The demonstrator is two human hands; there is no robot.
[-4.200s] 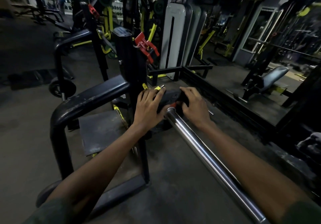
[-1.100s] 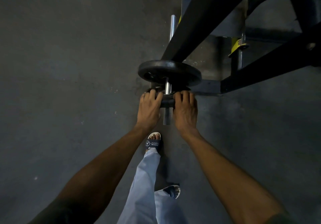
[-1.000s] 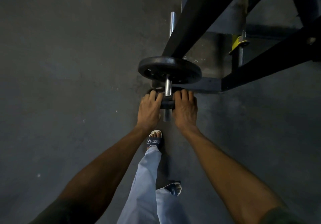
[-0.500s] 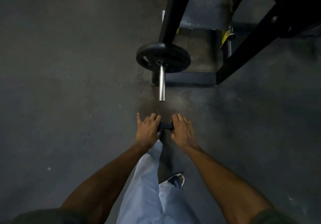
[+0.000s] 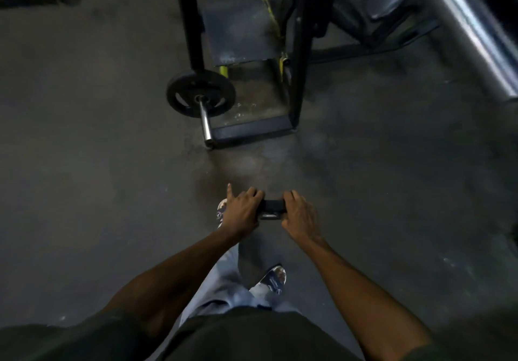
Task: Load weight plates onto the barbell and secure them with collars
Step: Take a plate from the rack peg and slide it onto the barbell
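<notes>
Bare floor (image 5: 98, 178) is lying open between the hands and the rack (image 5: 297, 75); a peg (image 5: 206, 125) with one plate (image 5: 200, 93) is jutting toward them, while the barbell (image 5: 471, 27) is crossing overhead at upper right.

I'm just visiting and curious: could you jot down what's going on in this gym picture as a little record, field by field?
setting: dim gym, dark floor
left hand: grips one end of a small black plate
right hand: grips the other end
small black plate: held off the floor, edge-on to the camera
storage peg: chrome, carries one larger black plate
rack: black frame, yellow parts
barbell: chrome, top right, blurred
collars: none seen
</notes>
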